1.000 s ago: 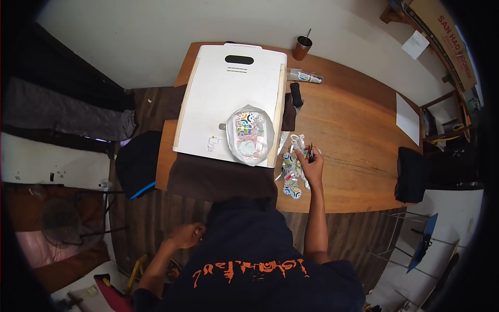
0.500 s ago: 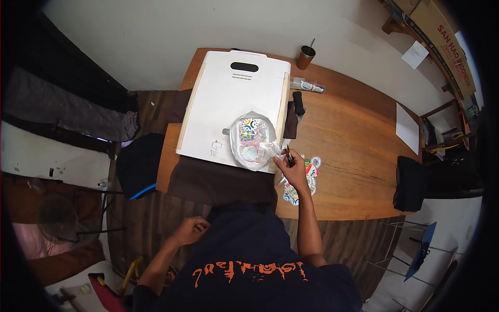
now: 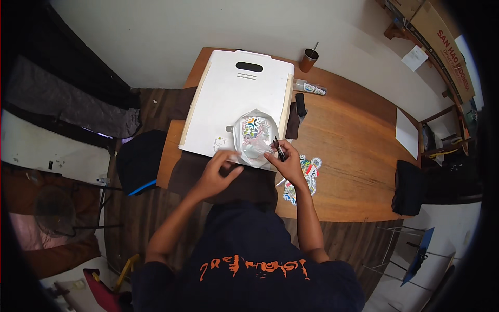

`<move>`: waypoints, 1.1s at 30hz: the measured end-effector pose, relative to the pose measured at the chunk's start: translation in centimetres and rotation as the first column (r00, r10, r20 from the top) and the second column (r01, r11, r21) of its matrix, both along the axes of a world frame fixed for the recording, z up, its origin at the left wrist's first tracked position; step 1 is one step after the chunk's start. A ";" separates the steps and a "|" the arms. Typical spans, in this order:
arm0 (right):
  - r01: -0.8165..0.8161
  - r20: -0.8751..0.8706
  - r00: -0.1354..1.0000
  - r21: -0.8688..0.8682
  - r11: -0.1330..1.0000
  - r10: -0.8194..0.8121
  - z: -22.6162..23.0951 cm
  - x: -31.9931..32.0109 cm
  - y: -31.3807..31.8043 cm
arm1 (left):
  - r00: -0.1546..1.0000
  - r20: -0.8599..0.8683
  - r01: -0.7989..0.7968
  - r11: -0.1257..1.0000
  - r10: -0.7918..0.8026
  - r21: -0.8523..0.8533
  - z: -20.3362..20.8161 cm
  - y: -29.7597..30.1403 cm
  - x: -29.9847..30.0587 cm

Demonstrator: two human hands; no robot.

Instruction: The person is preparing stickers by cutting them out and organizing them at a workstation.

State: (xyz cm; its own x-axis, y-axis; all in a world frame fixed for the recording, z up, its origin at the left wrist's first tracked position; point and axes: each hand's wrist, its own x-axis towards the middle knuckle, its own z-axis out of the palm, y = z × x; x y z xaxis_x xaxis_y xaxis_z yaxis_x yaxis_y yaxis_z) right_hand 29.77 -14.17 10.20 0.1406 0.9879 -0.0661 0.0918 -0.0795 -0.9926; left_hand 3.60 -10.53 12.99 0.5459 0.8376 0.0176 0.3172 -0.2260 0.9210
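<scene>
A whitish round container (image 3: 239,136), perhaps a plastic bag with its rim folded open, sits on the white board's near right part. Colourful printed scraps and clear film (image 3: 253,125) lie inside it. My right hand (image 3: 289,165) is at its right edge, closed around a slim dark pointed tool (image 3: 280,151) whose exact kind I cannot make out; the thumb and finger reach the rim. By the lower left of the rim is my left hand (image 3: 217,176), thumb and fingers apart, fingertips slightly blurred. Colourful cut stickers (image 3: 309,179) lie just right of my right wrist.
The white board (image 3: 228,104) with a handle slot rests on a wooden table (image 3: 353,156). Beyond it stand a brown cup (image 3: 308,60) and a clear packet (image 3: 312,88). A small black object (image 3: 300,104) lies beside the board. White paper (image 3: 407,132) and a black case (image 3: 407,187) are at the right.
My left hand has risen from beside my body to the container's lower left edge. My right hand has moved slightly left against the rim; the clear film it held up now sits lower.
</scene>
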 end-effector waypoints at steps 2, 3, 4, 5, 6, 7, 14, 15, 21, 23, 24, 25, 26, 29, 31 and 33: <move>0.025 -0.054 0.998 0.039 0.999 -0.023 1.2 -0.7 0.4 | 0.987 0.156 -0.043 0.998 0.035 0.045 0.4 1.6 3.7; 0.049 -0.114 0.993 0.076 0.996 -0.040 1.9 -1.0 0.6 | 0.981 0.188 -0.048 0.998 0.039 0.041 0.7 2.1 4.8; 0.030 -0.144 0.989 0.032 0.999 -0.025 2.8 -1.1 0.4 | 0.970 0.241 -0.026 0.997 0.042 -0.070 0.9 2.5 5.7; 0.032 -0.143 0.989 0.030 0.999 -0.027 3.1 -1.1 0.2 | 0.969 0.242 -0.023 0.997 0.040 -0.071 1.0 2.6 6.4; 0.052 -0.149 0.988 0.025 0.998 -0.048 3.3 -1.1 -0.1 | 0.924 0.379 0.042 0.973 0.049 -0.227 1.2 2.6 7.0; 0.071 -0.156 0.985 0.018 0.997 -0.068 3.3 -1.1 -0.4 | 0.860 0.504 0.127 0.922 0.082 -0.367 1.4 2.5 7.4; 0.306 -0.244 0.930 0.105 0.946 -0.274 1.6 -1.5 -2.2 | 0.860 0.502 0.088 0.941 0.095 -0.327 -1.1 1.1 7.2; 0.327 -0.258 0.921 0.102 0.940 -0.292 1.6 -1.8 -2.3 | 0.862 0.499 0.092 0.940 0.091 -0.330 -1.1 0.9 7.1; 0.326 -0.311 0.909 0.121 0.938 -0.276 2.1 -3.0 -2.7 | 0.857 0.495 0.016 0.952 0.145 -0.307 0.3 -0.5 6.7; 0.334 -0.328 0.905 0.155 0.930 -0.270 2.0 -3.1 -3.1 | 0.851 0.501 0.020 0.943 0.159 -0.332 0.8 -0.5 6.4; 0.290 -0.429 0.872 0.062 0.955 -0.237 1.7 -3.0 -3.6 | 0.844 0.507 0.023 0.934 0.173 -0.357 1.1 -0.5 6.2; 0.234 -0.526 0.824 -0.026 0.972 -0.212 1.6 -2.9 -3.8 | 0.844 0.507 0.023 0.933 0.174 -0.358 1.3 -0.3 6.0; 0.207 -0.502 0.845 -0.016 0.978 -0.187 2.1 -2.9 -4.0 | 0.867 0.483 0.041 0.947 0.125 -0.319 1.4 -0.1 5.7; 0.139 -0.357 0.927 0.039 0.990 -0.116 3.0 -3.0 -3.3 | 0.912 0.410 0.096 0.965 0.013 -0.242 2.4 0.5 5.0; 0.141 -0.357 0.925 0.000 0.990 -0.132 2.4 -3.0 -3.6 | 0.932 0.359 0.134 0.970 -0.054 -0.203 3.0 0.4 5.0; 0.055 -0.350 0.933 -0.079 0.995 -0.080 2.1 -2.8 -3.7 | 0.914 0.406 0.097 0.963 0.014 -0.252 3.2 0.4 5.3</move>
